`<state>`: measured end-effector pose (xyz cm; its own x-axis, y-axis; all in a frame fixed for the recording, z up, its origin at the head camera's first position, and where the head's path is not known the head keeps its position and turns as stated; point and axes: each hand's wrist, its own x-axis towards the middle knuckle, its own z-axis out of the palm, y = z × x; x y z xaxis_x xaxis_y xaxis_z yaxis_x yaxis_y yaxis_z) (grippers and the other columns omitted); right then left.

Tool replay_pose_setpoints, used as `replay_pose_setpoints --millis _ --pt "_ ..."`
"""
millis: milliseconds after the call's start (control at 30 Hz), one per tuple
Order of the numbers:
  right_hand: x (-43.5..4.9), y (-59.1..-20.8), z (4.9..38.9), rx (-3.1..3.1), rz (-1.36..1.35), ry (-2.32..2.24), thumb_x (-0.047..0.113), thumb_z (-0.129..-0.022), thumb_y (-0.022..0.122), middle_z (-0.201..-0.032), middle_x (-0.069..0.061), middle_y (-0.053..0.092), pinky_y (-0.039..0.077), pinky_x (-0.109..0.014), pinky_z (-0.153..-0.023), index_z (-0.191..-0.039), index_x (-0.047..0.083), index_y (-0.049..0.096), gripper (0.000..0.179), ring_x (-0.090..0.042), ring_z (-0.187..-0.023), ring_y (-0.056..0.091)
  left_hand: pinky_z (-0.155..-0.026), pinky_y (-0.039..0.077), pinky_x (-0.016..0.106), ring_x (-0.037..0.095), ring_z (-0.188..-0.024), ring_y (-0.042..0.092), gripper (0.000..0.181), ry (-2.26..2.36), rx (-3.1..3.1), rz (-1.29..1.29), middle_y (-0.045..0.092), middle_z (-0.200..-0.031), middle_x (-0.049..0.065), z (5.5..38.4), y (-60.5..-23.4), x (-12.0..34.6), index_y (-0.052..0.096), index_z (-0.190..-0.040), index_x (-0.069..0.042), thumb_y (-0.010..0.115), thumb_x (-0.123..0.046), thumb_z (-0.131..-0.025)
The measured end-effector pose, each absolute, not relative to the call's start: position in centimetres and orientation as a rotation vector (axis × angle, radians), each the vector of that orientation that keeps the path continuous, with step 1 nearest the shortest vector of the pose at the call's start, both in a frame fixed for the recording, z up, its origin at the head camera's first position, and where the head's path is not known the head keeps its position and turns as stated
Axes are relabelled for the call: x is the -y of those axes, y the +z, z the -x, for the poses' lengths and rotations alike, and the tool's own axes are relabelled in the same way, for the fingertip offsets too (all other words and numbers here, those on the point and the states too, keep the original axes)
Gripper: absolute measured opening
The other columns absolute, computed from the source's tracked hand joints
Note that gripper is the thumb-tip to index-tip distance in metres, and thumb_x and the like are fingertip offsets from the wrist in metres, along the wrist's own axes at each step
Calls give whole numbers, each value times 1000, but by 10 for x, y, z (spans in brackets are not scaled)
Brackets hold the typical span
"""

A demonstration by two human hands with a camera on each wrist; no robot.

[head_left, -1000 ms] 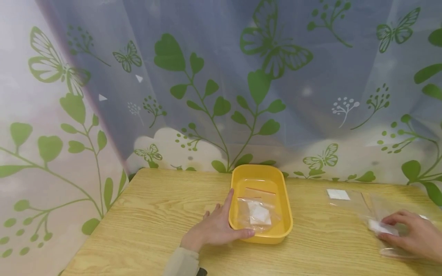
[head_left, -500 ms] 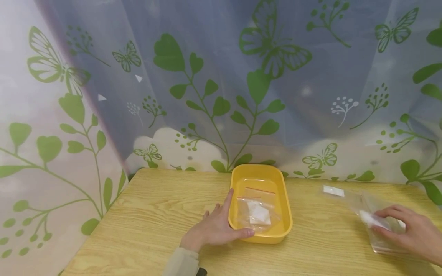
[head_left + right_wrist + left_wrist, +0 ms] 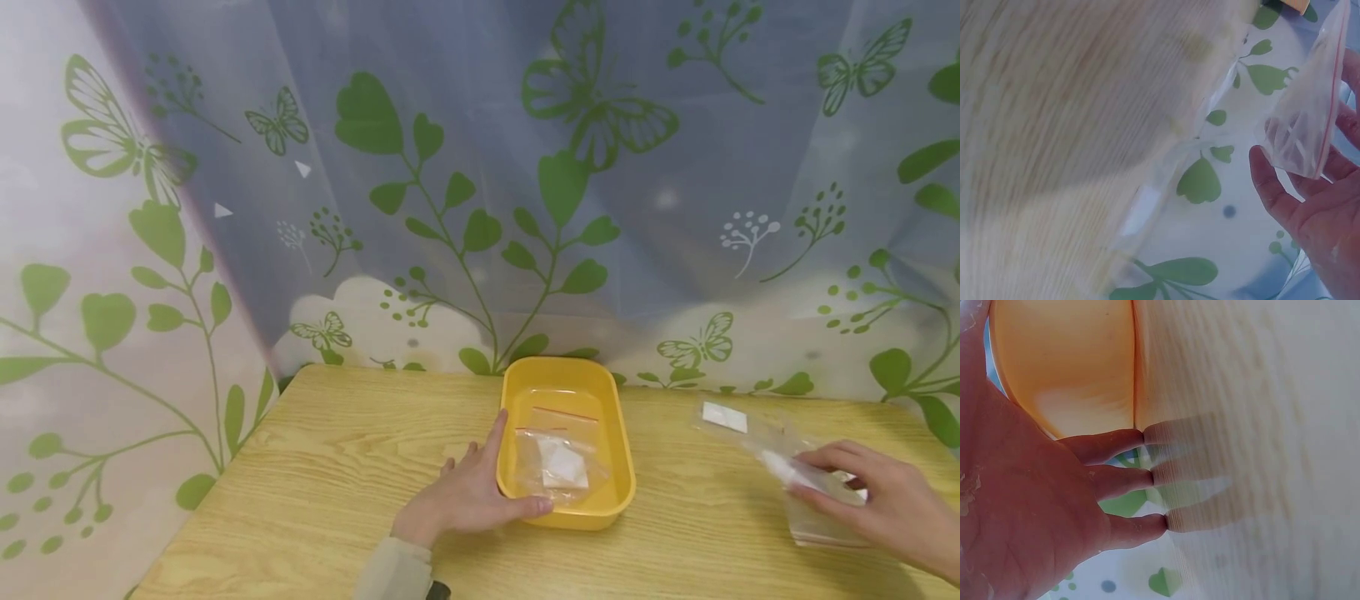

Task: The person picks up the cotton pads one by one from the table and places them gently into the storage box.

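Observation:
My left hand (image 3: 472,500) rests against the yellow tray (image 3: 628,467), thumb over its near rim and index finger along its left side. Its other fingers are straight, their tips on the table in the left wrist view. Inside the tray lie small clear zip bags (image 3: 564,423) with red seal lines and a white square piece (image 3: 562,465). At the right, my right hand (image 3: 885,500) pinches a clear zip bag (image 3: 1304,119) with white contents, raised above the table in the right wrist view. More clear plastic (image 3: 813,525) shows just below this hand.
Behind the right hand, another clear bag with a white square (image 3: 724,417) lies on the wooden table (image 3: 360,450). A curtain (image 3: 450,208) with butterflies and leaves hangs along the table's back edge.
My right hand has moved left and slightly up with the zip bag. The bag with the white square behind it has shifted a little left. My left hand and the tray stay put.

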<state>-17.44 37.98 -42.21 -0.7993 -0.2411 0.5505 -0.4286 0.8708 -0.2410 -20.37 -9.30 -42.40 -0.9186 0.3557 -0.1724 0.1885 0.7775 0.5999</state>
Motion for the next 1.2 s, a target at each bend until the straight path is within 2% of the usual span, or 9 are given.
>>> replay_pose_setpoints --millis 267,400,533,700,967,1200 --pt "-367 -420 174 2569 -524 516 14 -70 93 -88 8 72 48 -17 -52 -99 20 76 34 16 -78 55 -125 15 69 45 -154 26 127 876 -2681 -418 38 -164 17 204 -423 93 -14 -164 -33 63 -84 -78" --pt "-362 -420 176 2527 -618 542 6 -72 90 -86 11 72 48 -12 -52 -104 16 76 36 14 -76 59 -125 14 69 46 -155 26 127 874 -2690 -418 37 -164 18 204 -423 93 -14 -164 -33 63 -84 -77" --pt "-358 -420 177 2480 -704 550 6 -74 89 -83 10 73 46 -7 -53 -102 14 76 33 13 -76 60 -125 13 69 46 -155 25 127 876 -2693 -418 35 -165 18 204 -424 93 -15 -164 -33 63 -84 -77" --pt "-351 -418 178 2496 -680 579 5 -75 88 -85 4 75 47 -8 -54 -106 13 76 35 13 -76 61 -125 13 68 46 -155 24 128 881 -2691 -413 35 -165 18 203 -424 93 -15 -164 -33 64 -84 -77" --pt "-338 -411 178 2447 -708 606 3 -74 88 -86 6 76 48 -7 -56 -108 17 76 39 11 -75 63 -126 12 68 45 -155 23 127 889 -2680 -408 36 -164 18 203 -423 93 -15 -164 -34 64 -83 -77" --pt "-325 -406 183 2377 -775 629 -4 -69 88 -87 14 74 49 -7 -57 -107 17 77 45 11 -75 63 -125 13 68 45 -155 24 127 892 -2679 -417 38 -164 17 202 -422 93 -14 -164 -32 64 -83 -78"
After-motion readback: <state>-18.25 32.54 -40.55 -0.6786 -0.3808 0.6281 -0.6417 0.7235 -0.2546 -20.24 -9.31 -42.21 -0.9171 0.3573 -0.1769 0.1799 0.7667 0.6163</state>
